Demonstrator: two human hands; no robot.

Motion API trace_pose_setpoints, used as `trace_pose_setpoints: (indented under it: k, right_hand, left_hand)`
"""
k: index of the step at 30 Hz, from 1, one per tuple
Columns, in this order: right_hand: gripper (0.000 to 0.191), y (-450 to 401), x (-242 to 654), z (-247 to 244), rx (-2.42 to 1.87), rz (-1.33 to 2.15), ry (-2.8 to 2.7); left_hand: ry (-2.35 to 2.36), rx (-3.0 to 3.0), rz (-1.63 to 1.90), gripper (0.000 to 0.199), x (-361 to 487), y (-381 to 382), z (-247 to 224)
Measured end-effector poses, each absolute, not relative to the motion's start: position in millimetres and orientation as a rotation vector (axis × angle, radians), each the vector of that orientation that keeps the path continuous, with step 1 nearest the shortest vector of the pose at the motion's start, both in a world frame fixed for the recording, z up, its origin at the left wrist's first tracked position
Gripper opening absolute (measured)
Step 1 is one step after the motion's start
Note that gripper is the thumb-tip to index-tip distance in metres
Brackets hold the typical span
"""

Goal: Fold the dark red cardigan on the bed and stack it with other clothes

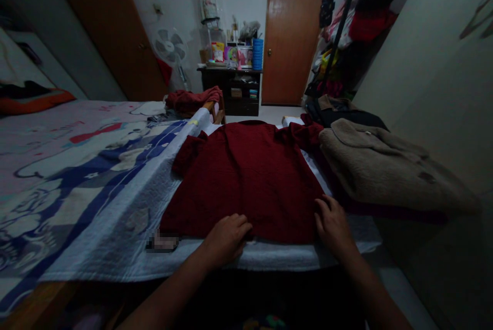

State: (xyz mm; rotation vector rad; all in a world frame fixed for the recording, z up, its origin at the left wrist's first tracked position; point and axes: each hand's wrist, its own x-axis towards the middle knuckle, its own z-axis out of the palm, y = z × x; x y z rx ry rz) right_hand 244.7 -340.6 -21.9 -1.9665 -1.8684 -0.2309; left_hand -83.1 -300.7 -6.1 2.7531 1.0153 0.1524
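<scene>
From my remote seat, I see my left hand [228,236] with its fingers curled over the hem of the dark red short-sleeved top [246,181], and my right hand [334,221] with its fingers bent and a little apart at the garment's lower right corner. Both touch the fabric, but I cannot tell whether either pinches it. The top lies spread between and beyond my hands on a pale blue quilted cloth [285,259]; its body is opened out, with no fold across it, though a long crease runs down it and the right sleeve sits bunched. Farther right rests a thick greyish-brown folded garment with a collar [385,171], and to the left lies a pink, blue and white patterned blanket [96,166]
</scene>
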Motion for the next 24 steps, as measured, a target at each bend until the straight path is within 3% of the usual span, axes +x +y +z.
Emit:
trace_pose_setpoints:
  k: [6,14,19,24]
  right_hand:
    - [0.041,-338,240,-18,-2.128,-0.134,-1.782]
    - [0.037,-345,233,16,-2.369,-0.147,-1.887]
    - [0.038,-345,227,26,-2.297,-0.260,-2.017]
    - [0.040,-312,192,21,-1.959,-0.236,-2.166]
  left_hand:
    - [1.027,2.902,0.130,0.017,-72,-292,-20]
    - [1.115,2.849,0.228,0.021,-79,-298,6]
    - [1.079,2.804,0.095,0.012,-70,-304,-3]
    - [1.116,2.653,0.172,0.030,-71,-303,-11]
